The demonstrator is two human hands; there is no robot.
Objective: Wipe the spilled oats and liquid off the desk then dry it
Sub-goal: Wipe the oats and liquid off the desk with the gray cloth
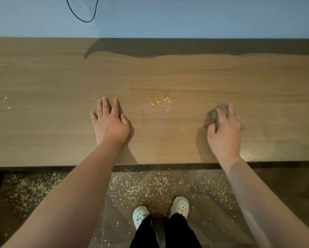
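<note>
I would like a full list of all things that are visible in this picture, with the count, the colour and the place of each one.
desk: one, brown wood, across the middle
oats on the desk: small yellowish cluster at the centre; pale scattered flakes at the far left
oats on the floor: many, pale, below the desk's near edge
cloth: one, grey, crumpled, on the desk at the right
cable: one, black, looping before the wall, top left
wall: blue, behind the desk
floor: dark, below the desk
shoes: two, white, on the floor
trousers: black, bottom centre
left hand: flat on the desk
right hand: holding the cloth
</note>
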